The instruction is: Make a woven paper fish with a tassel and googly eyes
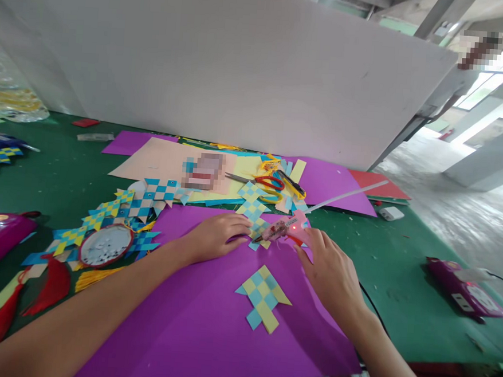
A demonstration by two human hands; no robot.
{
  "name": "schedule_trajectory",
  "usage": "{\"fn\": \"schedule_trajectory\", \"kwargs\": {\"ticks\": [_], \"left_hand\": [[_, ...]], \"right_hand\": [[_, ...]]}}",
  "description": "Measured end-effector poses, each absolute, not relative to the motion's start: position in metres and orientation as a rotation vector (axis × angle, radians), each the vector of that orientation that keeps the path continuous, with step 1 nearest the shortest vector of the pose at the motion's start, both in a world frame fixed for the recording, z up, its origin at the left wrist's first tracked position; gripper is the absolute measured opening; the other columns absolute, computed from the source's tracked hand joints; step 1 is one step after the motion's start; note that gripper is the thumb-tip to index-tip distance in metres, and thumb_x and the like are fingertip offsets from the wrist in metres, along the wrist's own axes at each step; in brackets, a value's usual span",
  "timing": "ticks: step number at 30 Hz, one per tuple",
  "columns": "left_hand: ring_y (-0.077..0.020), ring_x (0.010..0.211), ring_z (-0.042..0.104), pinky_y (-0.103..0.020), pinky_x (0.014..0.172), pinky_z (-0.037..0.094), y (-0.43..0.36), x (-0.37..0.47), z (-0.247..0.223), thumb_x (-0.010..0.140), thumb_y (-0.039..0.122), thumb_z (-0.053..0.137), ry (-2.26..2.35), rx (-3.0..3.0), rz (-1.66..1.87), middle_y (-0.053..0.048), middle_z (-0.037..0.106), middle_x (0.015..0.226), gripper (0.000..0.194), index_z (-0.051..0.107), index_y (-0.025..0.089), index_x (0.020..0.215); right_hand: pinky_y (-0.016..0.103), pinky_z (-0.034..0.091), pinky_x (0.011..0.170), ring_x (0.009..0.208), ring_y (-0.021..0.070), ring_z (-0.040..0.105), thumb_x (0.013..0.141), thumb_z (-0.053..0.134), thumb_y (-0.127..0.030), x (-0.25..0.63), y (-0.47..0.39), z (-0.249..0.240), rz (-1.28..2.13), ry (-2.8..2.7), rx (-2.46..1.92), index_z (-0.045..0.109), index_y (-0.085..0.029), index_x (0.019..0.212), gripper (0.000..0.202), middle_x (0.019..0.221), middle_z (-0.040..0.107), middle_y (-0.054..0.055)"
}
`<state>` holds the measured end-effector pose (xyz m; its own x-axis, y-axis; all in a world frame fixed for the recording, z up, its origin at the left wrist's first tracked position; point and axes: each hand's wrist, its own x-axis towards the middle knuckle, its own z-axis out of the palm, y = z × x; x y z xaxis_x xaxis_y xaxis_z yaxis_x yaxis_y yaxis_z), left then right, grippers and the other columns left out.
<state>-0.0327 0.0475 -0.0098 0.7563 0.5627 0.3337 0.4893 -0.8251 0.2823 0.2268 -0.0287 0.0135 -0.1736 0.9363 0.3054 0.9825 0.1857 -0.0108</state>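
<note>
My left hand [217, 239] is closed at the left edge of a woven paper fish [252, 208] in light blue and pale yellow, its fingertips on the paper. In my right hand [332, 271] is a pink hot glue gun [289, 225] with a lit red light. A long pale glue stick [348, 195] juts from its back. The gun's nozzle is at the lower end of the woven fish; whether it touches the paper I cannot tell. Closer to me, a second woven paper fish [263, 295] lies flat on the purple sheet [190, 322].
Scissors [263, 182] and a yellow cutter [292, 185] lie among paper strips behind my hands. Left are finished woven fish [103, 212], a round dish of small black-and-white pieces [106, 246] and red tassels [53, 286]. Purple power strips [464, 286] lie on the green table [398, 313]. A white panel [225, 66] stands behind.
</note>
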Motion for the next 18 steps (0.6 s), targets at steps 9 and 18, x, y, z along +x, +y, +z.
{"fn": "schedule_trajectory", "kwargs": {"ticks": [9, 18], "left_hand": [[-0.0216, 0.114, 0.061, -0.039, 0.105, 0.045, 0.0472, -0.0325, -0.0099, 0.095, 0.028, 0.051, 0.835, 2.776, 0.629, -0.007, 0.069, 0.116, 0.025, 0.067, 0.020, 0.111], [-0.0220, 0.115, 0.061, -0.040, 0.105, 0.044, 0.0473, -0.0324, -0.0105, 0.094, 0.027, 0.052, 0.838, 2.759, 0.624, -0.008, 0.069, 0.117, 0.025, 0.067, 0.018, 0.111]], "right_hand": [[0.031, 0.043, 0.060, 0.078, 0.0231, 0.064, 0.096, 0.041, -0.034, 0.2295, -0.0333, 0.0184, -0.302, -2.245, -1.831, 0.049, -0.019, 0.104, 0.018, 0.090, 0.065, 0.007], [0.032, 0.042, 0.061, 0.078, 0.0239, 0.063, 0.095, 0.042, -0.032, 0.2331, -0.0325, 0.0225, -0.293, -2.218, -1.849, 0.049, -0.019, 0.105, 0.018, 0.093, 0.065, 0.009]]}}
